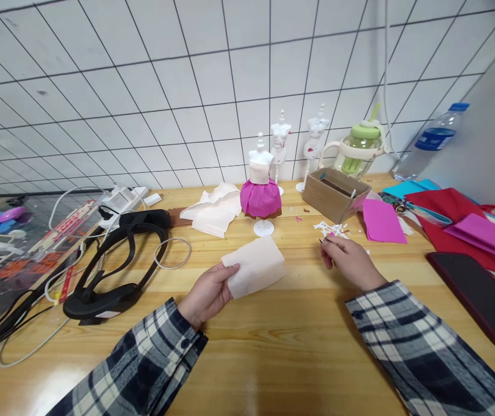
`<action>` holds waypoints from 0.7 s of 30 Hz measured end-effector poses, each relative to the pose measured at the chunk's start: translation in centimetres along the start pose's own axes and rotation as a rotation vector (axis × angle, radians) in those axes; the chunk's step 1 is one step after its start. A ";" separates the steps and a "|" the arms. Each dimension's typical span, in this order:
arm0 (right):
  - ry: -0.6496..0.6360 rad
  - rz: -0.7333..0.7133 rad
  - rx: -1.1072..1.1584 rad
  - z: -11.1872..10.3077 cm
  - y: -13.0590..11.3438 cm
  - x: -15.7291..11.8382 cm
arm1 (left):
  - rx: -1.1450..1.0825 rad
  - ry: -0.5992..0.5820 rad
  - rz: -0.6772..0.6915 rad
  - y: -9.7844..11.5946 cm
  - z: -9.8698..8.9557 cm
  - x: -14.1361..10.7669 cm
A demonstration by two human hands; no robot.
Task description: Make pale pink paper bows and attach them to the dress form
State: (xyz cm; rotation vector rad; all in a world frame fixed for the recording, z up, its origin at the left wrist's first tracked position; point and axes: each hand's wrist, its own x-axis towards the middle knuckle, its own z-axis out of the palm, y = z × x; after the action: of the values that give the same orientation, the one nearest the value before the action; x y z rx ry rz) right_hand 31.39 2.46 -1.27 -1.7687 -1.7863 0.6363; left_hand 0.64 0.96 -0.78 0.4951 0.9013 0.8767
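Note:
My left hand (212,289) grips a pale pink sheet of crepe-like paper (258,267) by its left edge, thumb on top. Over the table to the right, my right hand (349,257) is closed in a pinch; a small dark tip shows at the fingers, too small to name. White paper scraps (331,230) lie just beyond that hand. Behind the sheet stands a small dress form (260,159) on a round white base, wearing a pale top and a magenta gathered skirt (260,197). A larger crumpled pale pink piece (215,209) lies to its left.
Two more dress forms (315,138) stand by the tiled wall. Right of them are a cardboard box (336,193), a green-lidded cup (362,147), a bottle (431,141), coloured sheets (383,221) and a phone (476,297). A black headset (121,271) and cables lie left.

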 end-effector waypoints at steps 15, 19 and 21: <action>0.099 -0.019 -0.258 0.6 -0.2 -0.3 | 0.062 0.011 0.005 0.0 0.2 -0.1; 0.168 -0.275 -0.303 0.9 0.0 -0.2 | 0.374 0.032 0.124 0.2 -0.5 0.0; 0.144 -0.376 -0.305 1.1 -0.2 -0.4 | 0.637 0.127 0.343 0.5 -0.8 -0.1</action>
State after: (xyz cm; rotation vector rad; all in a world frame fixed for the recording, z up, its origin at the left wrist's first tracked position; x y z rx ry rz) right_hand 30.52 2.13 -1.92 -1.5490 -2.1204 0.0865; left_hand -0.27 1.20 -0.87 1.1810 1.2374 0.9276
